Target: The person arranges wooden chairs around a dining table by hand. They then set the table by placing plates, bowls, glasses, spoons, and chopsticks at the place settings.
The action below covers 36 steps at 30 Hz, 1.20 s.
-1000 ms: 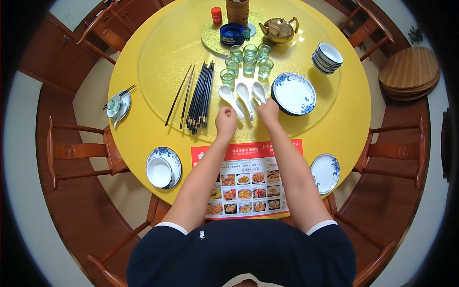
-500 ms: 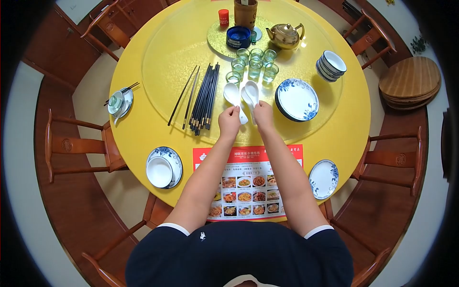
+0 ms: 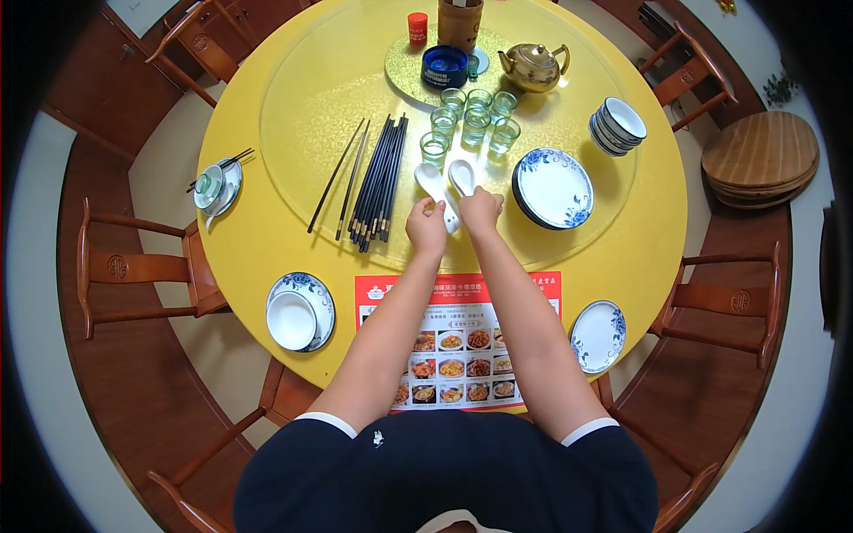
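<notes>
White soup spoons lie on the glass turntable, bowls pointing away from me, handles slanting down to the right. My left hand is beside these handles, thumb and fingertips slightly apart and close against them. Just to the right, my right hand grips another white soup spoon by its handle, which its fingers partly cover. A bundle of black chopsticks rests left of my hands, with two more lying apart from it. Right of my hands stands a stack of blue-flowered plates. Several green glasses stand beyond the spoons.
A brass teapot, blue ashtray and bamboo holder stand at the back. Stacked bowls are at right. Nearer are a bowl on a plate, a lone plate and a picture menu under my forearms.
My right hand's spoon has shifted slightly left and toward me, and only one bowl now shows there instead of two. My left thumb and fingers have loosened beside the spoon handles.
</notes>
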Each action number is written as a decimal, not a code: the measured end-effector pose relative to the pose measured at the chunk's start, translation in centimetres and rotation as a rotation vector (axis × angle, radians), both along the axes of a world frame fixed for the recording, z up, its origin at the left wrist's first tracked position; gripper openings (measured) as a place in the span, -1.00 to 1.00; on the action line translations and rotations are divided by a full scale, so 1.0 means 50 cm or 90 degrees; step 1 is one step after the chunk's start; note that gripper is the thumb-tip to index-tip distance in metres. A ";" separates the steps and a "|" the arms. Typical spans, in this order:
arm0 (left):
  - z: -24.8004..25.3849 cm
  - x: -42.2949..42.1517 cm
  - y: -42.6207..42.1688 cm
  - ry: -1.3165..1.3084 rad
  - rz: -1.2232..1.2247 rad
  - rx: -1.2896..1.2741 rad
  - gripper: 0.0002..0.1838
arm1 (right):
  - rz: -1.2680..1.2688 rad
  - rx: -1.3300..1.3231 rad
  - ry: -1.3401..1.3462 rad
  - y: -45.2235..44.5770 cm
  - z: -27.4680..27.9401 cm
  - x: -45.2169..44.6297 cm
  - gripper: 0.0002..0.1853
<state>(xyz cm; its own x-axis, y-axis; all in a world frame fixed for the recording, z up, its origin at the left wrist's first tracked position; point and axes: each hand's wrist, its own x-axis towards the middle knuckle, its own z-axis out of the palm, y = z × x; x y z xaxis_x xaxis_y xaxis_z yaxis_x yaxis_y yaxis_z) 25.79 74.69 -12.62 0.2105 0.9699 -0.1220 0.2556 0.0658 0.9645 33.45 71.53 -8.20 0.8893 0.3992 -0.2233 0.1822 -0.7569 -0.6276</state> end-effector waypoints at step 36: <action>0.032 -0.009 0.027 0.065 -0.168 -0.116 -0.67 | 0.051 0.097 0.032 -0.014 -0.052 -0.002 -0.59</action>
